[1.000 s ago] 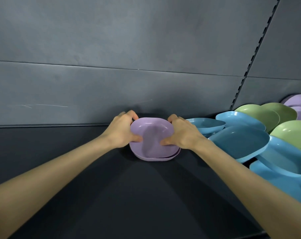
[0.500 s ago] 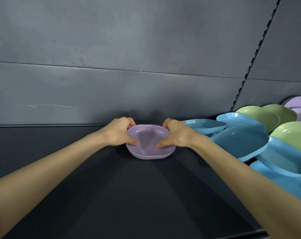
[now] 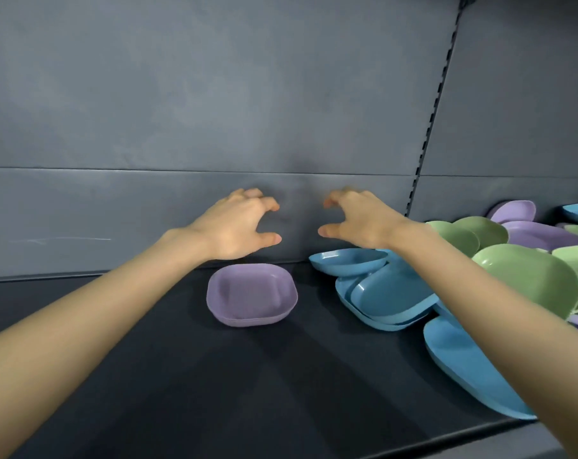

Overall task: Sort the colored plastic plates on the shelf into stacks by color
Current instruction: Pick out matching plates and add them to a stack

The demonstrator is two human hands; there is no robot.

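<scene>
One purple stack (image 3: 251, 294) stands squared on the shelf (image 3: 214, 392), left of centre. My left hand (image 3: 234, 223) and right hand (image 3: 360, 220) hover above it, fingers spread, holding nothing. Blue plates (image 3: 390, 293), green plates (image 3: 526, 279) and purple plates (image 3: 539, 233) remain jumbled right; I judge most sorting outstanding.

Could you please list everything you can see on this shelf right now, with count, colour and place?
purple stack: at least two nested plates by the rim lines, purple, centre of the shelf, standing alone.
blue plates: at least four, blue, right of the purple stack, overlapping loosely.
green plates: at least four, green, far right, leaning on one another.
loose purple plates: at least two, purple, far right rear, mixed in with the green.
shelf: one, dark grey, holding all plates.
back panel: grey, behind the shelf.
left hand: open, empty, above the purple stack.
right hand: open, empty, above the gap beside the blue plates.
</scene>
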